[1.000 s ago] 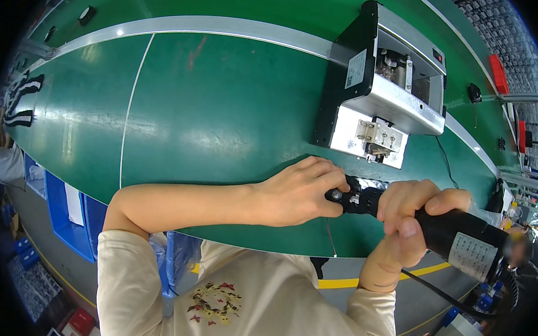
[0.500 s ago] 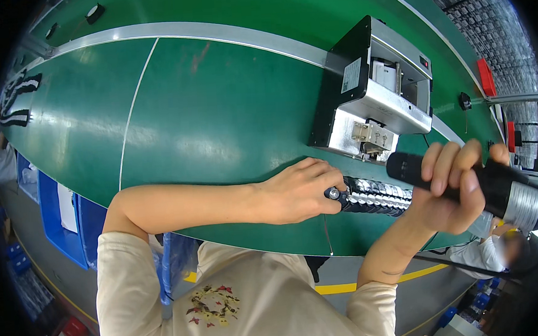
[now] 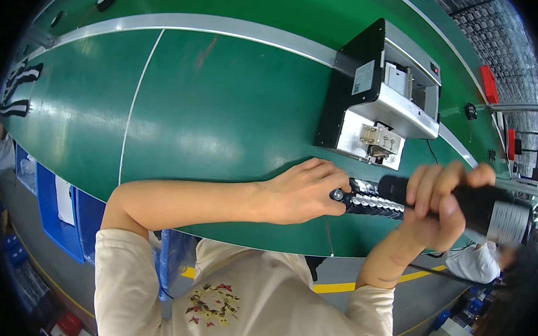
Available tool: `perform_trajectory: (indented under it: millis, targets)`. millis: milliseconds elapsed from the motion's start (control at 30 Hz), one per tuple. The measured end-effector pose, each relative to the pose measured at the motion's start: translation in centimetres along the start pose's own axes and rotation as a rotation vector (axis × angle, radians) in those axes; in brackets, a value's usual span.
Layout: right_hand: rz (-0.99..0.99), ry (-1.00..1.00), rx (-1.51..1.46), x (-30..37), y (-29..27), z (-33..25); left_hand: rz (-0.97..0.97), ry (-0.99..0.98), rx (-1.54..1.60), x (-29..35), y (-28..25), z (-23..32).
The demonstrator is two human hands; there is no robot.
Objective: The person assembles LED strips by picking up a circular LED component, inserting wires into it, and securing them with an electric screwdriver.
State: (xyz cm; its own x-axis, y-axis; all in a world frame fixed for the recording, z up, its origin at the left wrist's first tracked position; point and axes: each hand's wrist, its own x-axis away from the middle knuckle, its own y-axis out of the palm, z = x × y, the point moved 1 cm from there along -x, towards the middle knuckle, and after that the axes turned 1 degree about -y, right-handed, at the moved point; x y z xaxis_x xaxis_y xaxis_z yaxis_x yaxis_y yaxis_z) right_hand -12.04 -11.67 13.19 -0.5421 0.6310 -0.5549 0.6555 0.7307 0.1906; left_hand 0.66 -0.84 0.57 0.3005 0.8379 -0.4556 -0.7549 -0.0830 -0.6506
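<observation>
Near the front edge of the bench, my left hand (image 3: 310, 190) is closed round the left end of a long black-and-silver ridged piece (image 3: 363, 203). A small round metal end shows beside its fingers. My right hand (image 3: 435, 205), slightly smeared by motion, grips a thick black cylindrical tool (image 3: 477, 209) with a silvery ribbed band toward its right end. The tool's narrower left end overlaps the ridged piece in view; whether the two touch, I cannot tell. My right hand and the tool hide the right part of that piece.
A black-and-metal bench machine (image 3: 354, 112) stands behind the ridged piece on the green bench (image 3: 216, 98). Black-and-white striped strips (image 3: 16, 108) lie at the far left. Blue bins (image 3: 62, 227) are below the left edge. Another person (image 3: 473, 264) is at the lower right.
My right hand and the tool have shifted left and slightly down, bringing the tool's narrow end across the ridged piece in view. My left hand keeps its hold.
</observation>
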Motion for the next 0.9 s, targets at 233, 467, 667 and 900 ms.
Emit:
perform_trajectory:
  millis: [233, 467, 667, 900]
  targets:
    - [0.076, 0.030, -0.018, 4.2, -0.2, -0.8, -0.042, 0.001, -0.003, -0.1, -0.3, 0.0]
    - [-0.002, 0.084, 0.042, 5.3, -0.4, -0.3, -0.042, -0.013, 0.014, -0.1, -0.4, 0.1]
    - [-0.065, -0.031, 0.141, 5.8, 0.8, -0.3, 0.028, 0.025, 0.020, -0.3, -0.1, 0.2]
    - [-0.124, -0.015, 0.147, 5.7, 0.9, -0.2, -0.077, -0.022, 0.077, -0.6, -0.8, 0.7]
